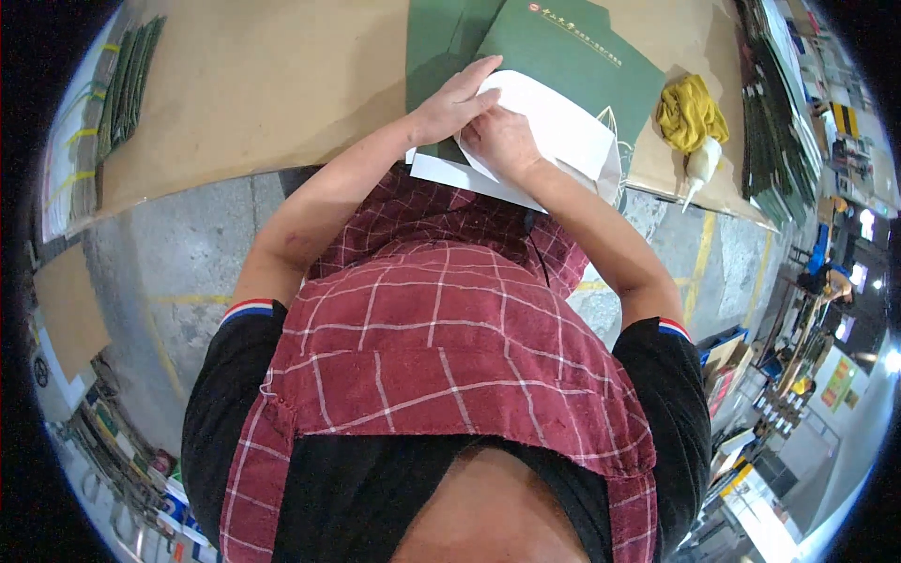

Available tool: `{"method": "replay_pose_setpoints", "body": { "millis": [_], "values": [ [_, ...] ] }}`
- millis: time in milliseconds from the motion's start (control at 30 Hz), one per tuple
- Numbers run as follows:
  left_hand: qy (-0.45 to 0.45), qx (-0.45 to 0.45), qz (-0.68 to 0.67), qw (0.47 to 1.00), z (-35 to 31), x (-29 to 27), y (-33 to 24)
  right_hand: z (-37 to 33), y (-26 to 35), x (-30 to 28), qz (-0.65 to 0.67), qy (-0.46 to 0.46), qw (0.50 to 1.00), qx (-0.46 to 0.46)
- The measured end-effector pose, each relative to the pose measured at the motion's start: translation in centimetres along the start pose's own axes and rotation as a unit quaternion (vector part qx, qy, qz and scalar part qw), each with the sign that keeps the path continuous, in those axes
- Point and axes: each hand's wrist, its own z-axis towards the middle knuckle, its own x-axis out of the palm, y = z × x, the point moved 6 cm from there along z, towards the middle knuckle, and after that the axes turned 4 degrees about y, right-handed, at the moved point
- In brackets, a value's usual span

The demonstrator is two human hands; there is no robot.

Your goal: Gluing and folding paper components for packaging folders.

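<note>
A green paper bag with a white inside (549,113) lies at the table's front edge, its open end spread toward me. My left hand (450,105) rests on its left end, fingers stretched out and the thumb apart. Just right of it, my right hand (504,143) has its fingers bent and closed at the same end of the bag, with the fingertips partly hidden. Thin cord handles (608,120) stick out at the bag's right side. Beneath and beyond it are more flat green bags (572,42), overlapping at angles.
On the tan table (253,84), right of the bags, lie a crumpled yellow cloth (690,111) and a white nozzle bottle (702,164). Stacks of green bags stand at the left (131,89) and right (774,122) edges. A checked red apron (441,338) covers my front.
</note>
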Motion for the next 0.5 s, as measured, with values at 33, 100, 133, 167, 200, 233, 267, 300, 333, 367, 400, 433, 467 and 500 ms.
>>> {"method": "replay_pose_setpoints", "body": {
  "millis": [33,100,133,167,200,233,267,300,333,367,400,433,467,500],
  "values": [
    [0.003,0.004,0.048,0.999,0.1,0.0,-0.1,-0.7,0.5,-0.5,0.045,-0.044,0.997,-0.036],
    [0.029,-0.031,-0.037,0.998,0.1,-0.1,0.2,-1.5,-0.5,0.0,0.107,-0.05,0.993,-0.007],
    [0.028,-0.027,-0.055,0.998,0.2,-0.2,-0.1,-1.3,-0.5,0.3,0.081,-0.106,0.989,-0.061],
    [0.027,-0.023,-0.073,0.997,0.5,-0.2,-0.3,-1.5,-0.4,0.7,0.052,-0.161,0.979,-0.114],
    [0.021,-0.038,-0.083,0.996,0.2,-0.4,0.0,-1.3,0.5,0.2,0.059,-0.164,0.979,-0.108],
    [0.029,-0.045,-0.081,0.995,-0.1,-0.4,0.1,-0.7,1.9,0.2,-0.022,-0.039,0.996,-0.079],
    [0.037,-0.061,-0.006,0.997,0.0,-0.3,-0.1,-0.4,2.4,0.7,-0.102,0.088,0.99,-0.048],
    [0.047,-0.074,0.069,0.994,0.4,-0.1,-0.3,-0.4,2.5,0.6,-0.097,0.083,0.991,-0.039],
    [0.056,-0.11,0.057,0.991,0.5,0.0,-0.3,-0.4,2.9,0.5,-0.16,0.07,0.983,-0.057],
    [0.064,-0.111,0.063,0.99,0.6,0.1,0.1,-0.5,3.0,0.4,-0.222,0.057,0.97,-0.075],
    [0.09,-0.104,0.089,0.987,1.1,0.1,0.6,-1.0,2.6,0.7,-0.24,-0.085,0.964,-0.075],
    [0.114,-0.1,0.115,0.982,1.2,0.2,0.8,-1.5,2.4,0.9,-0.237,-0.092,0.964,-0.072],
    [0.114,-0.093,0.115,0.982,1.4,0.1,0.8,-2.2,2.3,0.9,-0.21,-0.103,0.968,-0.093],
    [0.121,-0.093,0.122,0.981,1.5,0.4,0.8,-2.9,2.3,0.9,-0.182,-0.113,0.971,-0.112]
  ]
}}
